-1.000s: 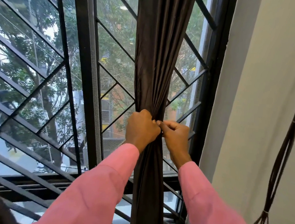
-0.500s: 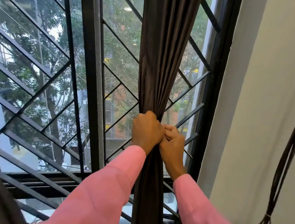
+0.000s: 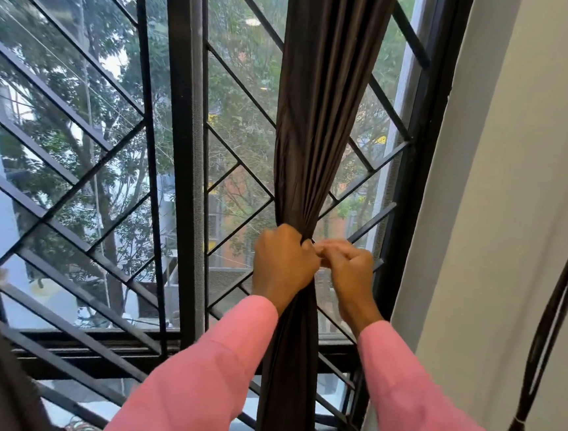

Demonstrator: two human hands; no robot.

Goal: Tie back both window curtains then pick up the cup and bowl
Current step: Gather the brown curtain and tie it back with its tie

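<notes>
Dark brown fabric curtain hangs bunched before the black metal window grille. Left hand clenches the bunch. Right hand, pressed against it 0.5 s ago, has drawn slightly away, its fingers pinching at the gather, probably tightening the tie.

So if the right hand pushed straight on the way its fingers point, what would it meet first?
Probably the gathered curtain at its pinch, right beside the left hand; the right hand seems almost against both, though depth is unclear.
</notes>
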